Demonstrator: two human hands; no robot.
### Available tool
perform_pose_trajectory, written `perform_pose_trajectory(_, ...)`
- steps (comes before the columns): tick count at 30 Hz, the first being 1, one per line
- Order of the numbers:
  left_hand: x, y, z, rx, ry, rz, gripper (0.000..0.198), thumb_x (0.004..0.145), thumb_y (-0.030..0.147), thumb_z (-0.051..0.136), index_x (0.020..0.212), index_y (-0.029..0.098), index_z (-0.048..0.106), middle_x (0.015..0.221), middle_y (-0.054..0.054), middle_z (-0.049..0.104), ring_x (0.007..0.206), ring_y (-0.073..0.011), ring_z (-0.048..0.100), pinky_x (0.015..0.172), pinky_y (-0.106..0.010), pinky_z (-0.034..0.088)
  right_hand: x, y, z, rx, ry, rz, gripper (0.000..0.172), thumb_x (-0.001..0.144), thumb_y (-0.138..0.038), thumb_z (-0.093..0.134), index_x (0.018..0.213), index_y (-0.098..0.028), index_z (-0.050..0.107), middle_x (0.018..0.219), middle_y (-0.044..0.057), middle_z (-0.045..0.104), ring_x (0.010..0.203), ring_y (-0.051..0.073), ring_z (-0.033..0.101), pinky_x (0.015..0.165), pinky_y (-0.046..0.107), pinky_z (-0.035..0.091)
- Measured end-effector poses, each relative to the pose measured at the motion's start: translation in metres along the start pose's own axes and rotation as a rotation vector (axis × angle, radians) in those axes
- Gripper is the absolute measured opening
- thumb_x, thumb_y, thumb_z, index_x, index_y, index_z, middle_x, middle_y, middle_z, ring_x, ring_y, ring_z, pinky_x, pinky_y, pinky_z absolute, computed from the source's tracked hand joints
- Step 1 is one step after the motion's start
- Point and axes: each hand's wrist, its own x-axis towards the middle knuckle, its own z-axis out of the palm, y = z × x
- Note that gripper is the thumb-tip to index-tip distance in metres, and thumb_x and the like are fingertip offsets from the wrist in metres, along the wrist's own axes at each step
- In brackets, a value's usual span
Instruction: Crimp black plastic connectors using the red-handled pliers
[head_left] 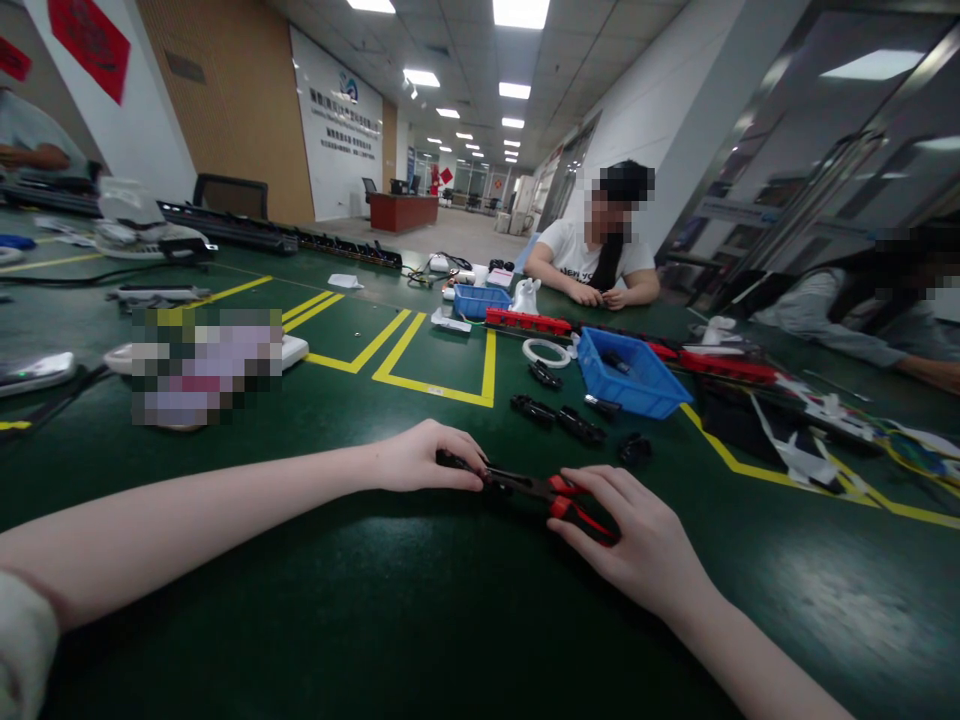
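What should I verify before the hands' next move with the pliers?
1. Right hand grips the pliers by the red handles: ok.
2. Left hand pinches the black part: ok.
3. Plier tips seated on the black part: cannot tell, fingers hide the contact.
4. Loose black parts lie apart from both hands: ok.
5. Blue bin stands away from the hands: ok.

Bright ceiling panels (520,12) | table (832,600) glare (soft) | edges warped, stretched
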Motion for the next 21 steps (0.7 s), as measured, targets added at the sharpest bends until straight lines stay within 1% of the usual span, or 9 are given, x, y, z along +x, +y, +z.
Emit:
perform_pose_trajectory(5, -0.0005, 0.0027, 0.0001, 0.039, -0.002, 0.010, 0.017, 0.088, 0.026, 0.069, 0.103, 0.018, 0.075, 0.116, -0.009, 0.069, 0.103, -0.0195, 0.067, 0.094, -0.034, 0.051, -0.0009, 0.0006, 0.0018, -0.008, -0.026, -0.017, 0.035, 0.087, -0.045, 0.060, 0.112, -0.020, 0.063, 0.101, 0.009, 0.070, 0.089, 0.022, 0.067, 0.075, 0.034, 0.058)
perform_pose_trajectory(9, -0.0016, 0.0024, 0.0012, 0.087, 0.002, 0.053, 0.017, 0.089, 0.025, 0.068, 0.103, 0.017, 0.075, 0.119, -0.010, 0.067, 0.106, -0.0201, 0.066, 0.095, -0.035, 0.050, -0.0012, 0.0014, 0.0021, -0.009, -0.059, -0.040, 0.033, 0.088, -0.045, 0.059, 0.111, -0.021, 0.063, 0.101, 0.009, 0.070, 0.086, 0.021, 0.068, 0.073, 0.034, 0.058)
perform_pose_trajectory(16, -0.0015, 0.0010, 0.0016, 0.284, -0.002, 0.087, 0.015, 0.089, 0.027, 0.068, 0.101, 0.020, 0.075, 0.121, -0.007, 0.066, 0.110, -0.0225, 0.060, 0.097, -0.038, 0.044, -0.0007, 0.0040, 0.0023, -0.042, -0.061, -0.071, 0.036, 0.089, -0.047, 0.057, 0.110, -0.019, 0.062, 0.100, 0.011, 0.069, 0.085, 0.021, 0.067, 0.072, 0.034, 0.057)
perform_pose_trajectory(21, -0.0004, 0.0019, 0.0014, 0.272, -0.008, 0.087, 0.016, 0.095, 0.027, 0.060, 0.099, 0.021, 0.075, 0.118, -0.006, 0.066, 0.106, -0.0207, 0.061, 0.093, -0.036, 0.044, -0.0012, 0.0075, 0.0028, -0.065, -0.065, -0.092, 0.036, 0.089, -0.046, 0.058, 0.110, -0.017, 0.063, 0.100, 0.011, 0.069, 0.083, 0.021, 0.066, 0.071, 0.034, 0.057)
